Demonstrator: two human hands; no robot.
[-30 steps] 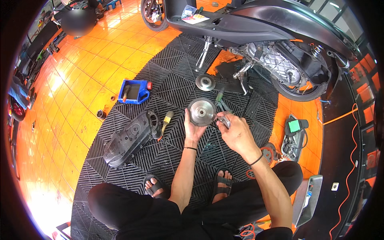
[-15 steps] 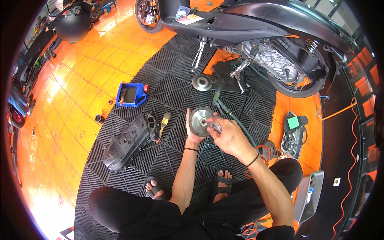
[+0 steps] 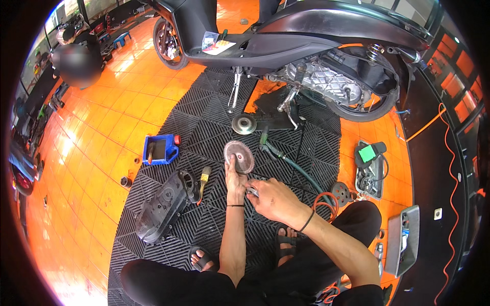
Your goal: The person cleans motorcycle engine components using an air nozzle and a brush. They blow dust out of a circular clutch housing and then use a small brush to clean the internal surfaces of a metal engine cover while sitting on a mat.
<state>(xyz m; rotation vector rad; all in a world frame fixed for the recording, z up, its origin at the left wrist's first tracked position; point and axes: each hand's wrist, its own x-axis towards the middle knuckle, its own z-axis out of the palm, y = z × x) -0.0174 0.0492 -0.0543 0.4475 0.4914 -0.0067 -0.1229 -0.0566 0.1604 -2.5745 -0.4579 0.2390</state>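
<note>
My left hand [image 3: 234, 182] grips a round, toothed metal disc [image 3: 244, 157] upright, its rougher, duller face showing. My right hand [image 3: 270, 201] is closed on a small shiny metal piece [image 3: 252, 190], its shape mostly hidden, just below the disc at my left wrist. Left of them lie a yellow-bristled brush [image 3: 203, 181] and a long black engine cover [image 3: 166, 206]. Beyond the disc, a second shiny disc [image 3: 244, 124] lies flat, and a green nozzle with a hose [image 3: 270, 148] rests on the black mat [image 3: 199, 117].
A scooter [image 3: 296, 41] stands ahead. A blue cut-open jug [image 3: 162, 158] is at left, a metal part with a green item [image 3: 372, 168] at right, a grey bin [image 3: 402, 240] near my right knee. Another person [image 3: 79, 51] is at back left. An orange hose [image 3: 329, 206] lies by my right hand.
The disc has turned from its shiny face to its duller one. My right hand has dropped from the disc's hub to below it. The view has tipped, shifting the scene downward.
</note>
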